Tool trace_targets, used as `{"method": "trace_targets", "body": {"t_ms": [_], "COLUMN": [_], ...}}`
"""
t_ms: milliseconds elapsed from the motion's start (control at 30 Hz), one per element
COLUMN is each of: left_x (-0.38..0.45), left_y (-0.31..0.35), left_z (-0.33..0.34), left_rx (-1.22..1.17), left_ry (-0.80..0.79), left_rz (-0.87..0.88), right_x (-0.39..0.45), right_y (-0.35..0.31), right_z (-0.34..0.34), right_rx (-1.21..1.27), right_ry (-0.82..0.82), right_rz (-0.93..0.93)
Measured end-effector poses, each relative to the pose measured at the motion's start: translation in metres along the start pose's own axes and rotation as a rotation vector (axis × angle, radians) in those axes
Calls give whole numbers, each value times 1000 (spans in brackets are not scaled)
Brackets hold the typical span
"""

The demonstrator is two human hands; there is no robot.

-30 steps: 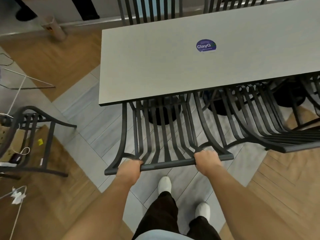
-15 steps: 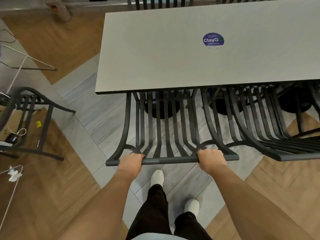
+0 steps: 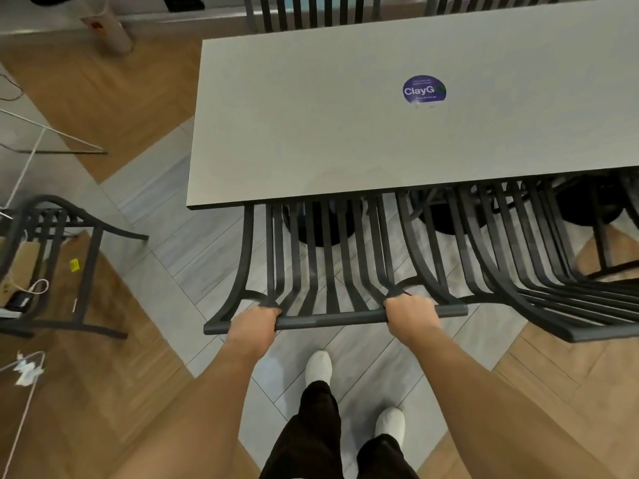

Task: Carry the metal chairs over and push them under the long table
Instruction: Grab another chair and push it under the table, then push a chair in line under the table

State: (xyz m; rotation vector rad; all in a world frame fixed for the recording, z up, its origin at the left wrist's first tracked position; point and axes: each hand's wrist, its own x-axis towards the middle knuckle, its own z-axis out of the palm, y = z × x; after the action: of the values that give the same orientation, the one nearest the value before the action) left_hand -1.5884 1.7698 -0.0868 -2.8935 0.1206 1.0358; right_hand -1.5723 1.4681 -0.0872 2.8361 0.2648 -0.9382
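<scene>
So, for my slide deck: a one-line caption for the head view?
Both hands, left and right, grip a metal chair half under the long table.

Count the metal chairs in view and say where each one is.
5, possibly more hidden. One chair held by both hands at the table's near edge; one right of it; one standing apart at left; two backs beyond the long table.

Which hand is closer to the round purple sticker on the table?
The right hand. It grips the chair's top rail almost straight below the purple sticker. The left hand grips the same rail farther toward the table's end.
</scene>
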Motion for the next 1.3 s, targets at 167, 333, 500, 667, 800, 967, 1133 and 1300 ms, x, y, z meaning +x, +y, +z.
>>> {"method": "trace_targets", "body": {"t_ms": [167,333,500,667,800,967,1133,1300], "left_x": [3,-1,12,20,14,5,-12,-23], "left_y": [-6,5,47,113,179,264,347,416], "left_z": [-4,-33,-66,-99,-119,-129,-126,-116], "left_rx": [-204,-360,-260,-175,-104,-103,-137,-197], "left_ry": [-99,-172,-75,25,104,154,165,161], "left_rz": [54,135,253,394,464,475,425,400], "right_x": [0,-8,-36,-69,-95,-121,-144,-160], "right_y": [3,19,53,114,171,249,328,389], "right_z": [-5,-26,-38,-36,-23,-5,16,29], "right_rx": [110,425,630,655,636,625,598,548], "right_ry": [-71,-246,-16,89,124,133,89,46], "right_rz": [17,28,208,334,399,427,365,316]}}
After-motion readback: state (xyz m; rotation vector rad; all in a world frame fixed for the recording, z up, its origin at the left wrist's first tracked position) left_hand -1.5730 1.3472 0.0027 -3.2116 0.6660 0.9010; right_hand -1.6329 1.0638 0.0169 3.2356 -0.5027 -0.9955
